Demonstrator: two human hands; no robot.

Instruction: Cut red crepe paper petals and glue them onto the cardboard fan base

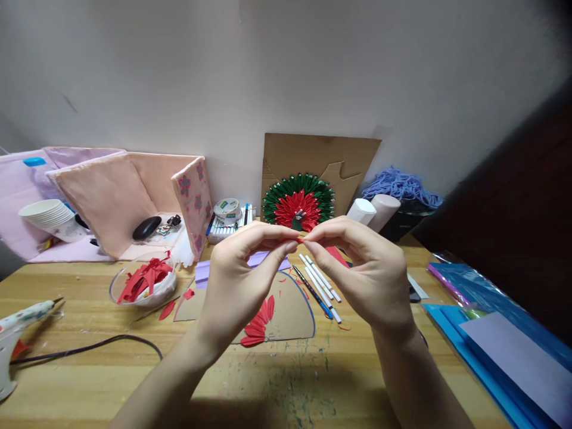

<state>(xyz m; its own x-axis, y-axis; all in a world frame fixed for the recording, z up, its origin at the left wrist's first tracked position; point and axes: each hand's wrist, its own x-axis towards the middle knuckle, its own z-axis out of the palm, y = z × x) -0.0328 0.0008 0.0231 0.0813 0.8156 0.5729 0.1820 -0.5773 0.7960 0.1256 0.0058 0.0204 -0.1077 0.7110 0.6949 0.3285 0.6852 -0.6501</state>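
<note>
My left hand (243, 271) and my right hand (364, 265) are raised together above the table, fingertips meeting in a pinch. Between them sits a tiny red paper piece (301, 240), held by both. Below the hands lies a cardboard fan shape (290, 313) with red paper petals (258, 325) glued along its left side. A clear bowl (117, 286) at the left holds several red paper strips (145, 277). A finished green and red paper rosette (298, 205) leans on a cardboard sheet (313, 158) by the wall.
A glue gun (18, 325) with a black cord (89, 348) lies at the left edge. White pens (319, 283) rest beside the fan. Blue paper sheets (491, 339) lie at the right. A pink fabric box (116, 199), paper cups (49, 217), tape (227, 210) and blue yarn (400, 186) stand at the back.
</note>
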